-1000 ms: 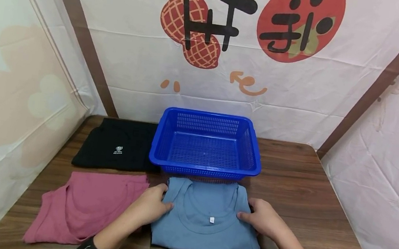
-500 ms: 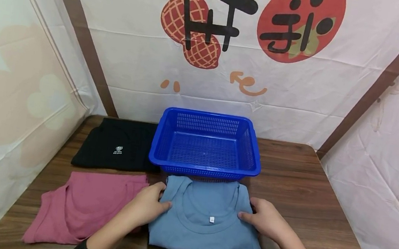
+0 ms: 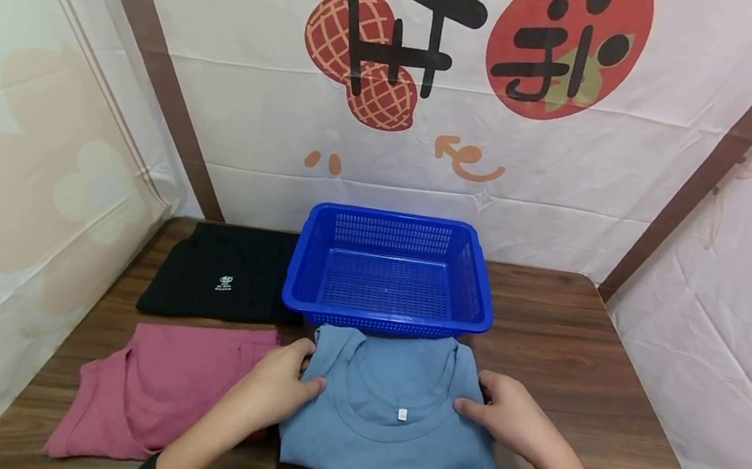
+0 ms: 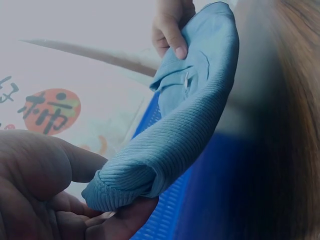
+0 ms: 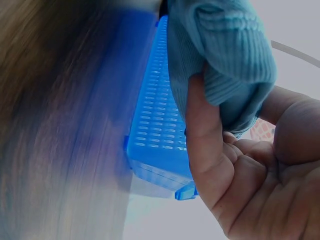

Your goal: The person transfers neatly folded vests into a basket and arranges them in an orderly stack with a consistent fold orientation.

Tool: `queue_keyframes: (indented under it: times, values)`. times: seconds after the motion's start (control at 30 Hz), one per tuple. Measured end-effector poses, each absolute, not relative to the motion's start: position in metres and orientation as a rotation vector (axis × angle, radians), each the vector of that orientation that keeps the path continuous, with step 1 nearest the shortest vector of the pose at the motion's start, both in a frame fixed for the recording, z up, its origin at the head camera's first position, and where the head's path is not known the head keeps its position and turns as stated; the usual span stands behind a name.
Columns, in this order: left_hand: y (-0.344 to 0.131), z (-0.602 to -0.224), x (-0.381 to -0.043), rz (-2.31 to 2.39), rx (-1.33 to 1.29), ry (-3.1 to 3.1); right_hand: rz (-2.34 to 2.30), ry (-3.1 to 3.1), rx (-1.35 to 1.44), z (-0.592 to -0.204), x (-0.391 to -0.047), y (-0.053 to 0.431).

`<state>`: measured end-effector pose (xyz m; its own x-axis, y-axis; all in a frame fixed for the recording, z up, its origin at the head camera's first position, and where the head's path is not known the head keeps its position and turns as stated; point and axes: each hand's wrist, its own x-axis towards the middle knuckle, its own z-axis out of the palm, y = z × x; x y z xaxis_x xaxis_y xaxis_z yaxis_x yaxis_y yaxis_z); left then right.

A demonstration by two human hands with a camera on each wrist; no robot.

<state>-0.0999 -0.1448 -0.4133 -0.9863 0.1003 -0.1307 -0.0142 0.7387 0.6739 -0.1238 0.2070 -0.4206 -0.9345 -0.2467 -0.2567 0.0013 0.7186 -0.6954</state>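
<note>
A folded blue shirt [image 3: 385,447] with a round neckline and a small white label lies across the front middle in the head view. My left hand [image 3: 283,383] pinches its left side, thumb on top and fingers beneath. On the opposite side my right hand [image 3: 512,415] grips it the same way. Both wrist views show the ribbed fabric [image 4: 165,155] raised above the wooden table, between thumb and fingers. Just behind the shirt stands a blue plastic basket [image 3: 383,317] with perforated walls and nothing inside; the shirt's far edge overlaps its front in the head view.
A folded pink shirt [image 3: 175,382] lies left of the blue one, partly under my left forearm in view. Behind it is a folded black shirt [image 3: 217,262] with a white print, against the basket's left side. A printed cloth backdrop [image 3: 256,118] hangs behind the wooden table [image 3: 585,370].
The blue shirt has risen slightly and shifted toward the basket, its far edge now reaching the basket's front. Both hands moved with it, the right one a little to the right.
</note>
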Motion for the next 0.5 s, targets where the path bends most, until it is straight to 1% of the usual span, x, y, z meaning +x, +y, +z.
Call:
queue_keyframes:
  times: [0.5]
  values:
    - [-0.142, -0.397, -0.093, 1.11, 0.074, 2.773, -1.148, 2.565, -0.242, -0.403, -0.112, 0.216]
